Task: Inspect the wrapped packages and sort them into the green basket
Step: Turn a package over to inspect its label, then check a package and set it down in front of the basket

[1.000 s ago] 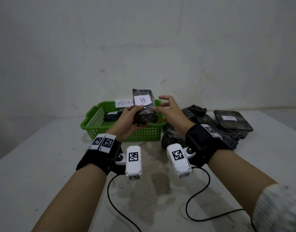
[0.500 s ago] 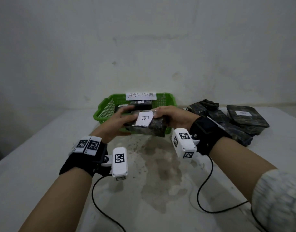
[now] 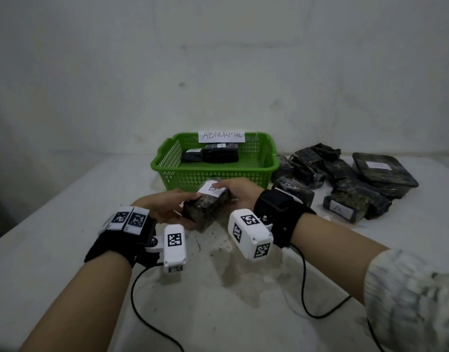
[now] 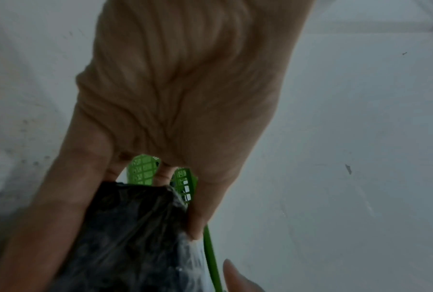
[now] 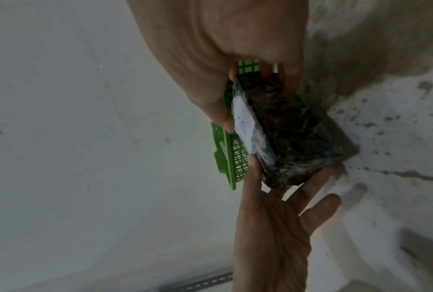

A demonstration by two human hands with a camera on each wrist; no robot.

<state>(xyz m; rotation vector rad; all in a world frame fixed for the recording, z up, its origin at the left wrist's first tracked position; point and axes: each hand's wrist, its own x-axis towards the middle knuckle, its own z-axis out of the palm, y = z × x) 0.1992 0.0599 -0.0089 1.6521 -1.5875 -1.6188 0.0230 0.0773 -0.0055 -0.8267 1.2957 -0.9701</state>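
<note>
A dark plastic-wrapped package (image 3: 205,208) with a white label marked B (image 3: 211,190) is held just above the table, in front of the green basket (image 3: 213,172). My left hand (image 3: 179,210) holds its near end, thumb on top and fingers (image 5: 310,189) underneath. My right hand (image 3: 229,191) pinches the far end, with the thumb (image 5: 218,112) on the label side. The left wrist view shows the package (image 4: 135,237) between thumb and fingers. Two wrapped packages (image 3: 213,154) lie in the basket, under its paper sign ABNORMAL (image 3: 221,135).
A pile of several dark wrapped packages (image 3: 345,179) lies on the table right of the basket, one labelled A (image 3: 341,210). Black wrist cables (image 3: 304,295) trail over the stained white table (image 3: 66,224). A plain wall stands close behind.
The package came down from upright in front of the basket to low over the table, lying tilted. My right hand, spread beside it a second ago, now holds it too.
</note>
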